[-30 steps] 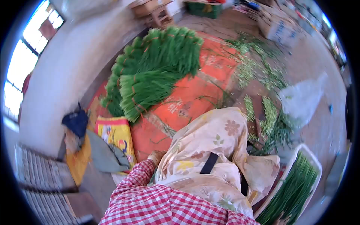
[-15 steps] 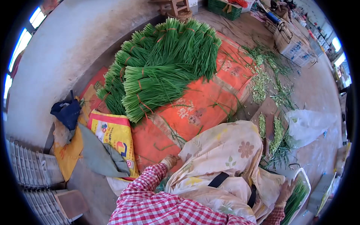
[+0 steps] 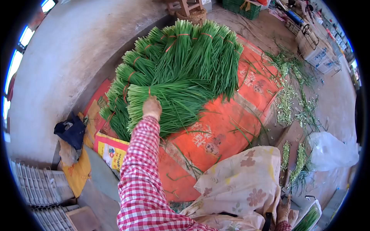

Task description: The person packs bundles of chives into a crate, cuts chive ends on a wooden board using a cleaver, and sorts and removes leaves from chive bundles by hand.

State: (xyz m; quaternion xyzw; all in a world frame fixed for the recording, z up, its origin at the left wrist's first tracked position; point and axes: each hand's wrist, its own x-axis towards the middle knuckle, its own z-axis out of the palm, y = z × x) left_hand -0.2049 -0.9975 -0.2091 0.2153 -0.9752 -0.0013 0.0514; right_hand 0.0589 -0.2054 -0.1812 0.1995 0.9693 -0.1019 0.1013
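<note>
My left hand point(image 3: 152, 107) reaches over a bundle of garlic chives point(image 3: 179, 98), its fingers bent down onto the stalks beside the orange band; the fingertips are hidden. The bundle lies at the front of a heap of banded chive bundles point(image 3: 183, 57), with pale cut ends to the left. Beneath them is a stack covered with orange printed sacking point(image 3: 208, 142). At the lower right my right hand point(image 3: 284, 210) rests by the edge of my flowered apron point(image 3: 246, 173), fingers stretched upward. Next to it stands a white-rimmed container point(image 3: 314, 215) holding more green stalks.
A yellow and red sack point(image 3: 111, 152) and a dark blue cloth point(image 3: 71, 131) lie left, above grey plastic crates point(image 3: 36, 184). Chive trimmings point(image 3: 287, 96) litter the floor at right, near a clear plastic bag point(image 3: 331, 150) and white carton point(image 3: 318, 52). A wall stands left.
My left hand has moved forward from the near edge of the orange sacking onto the front chive bundle. My right hand stays beside the container. The view has shifted slightly.
</note>
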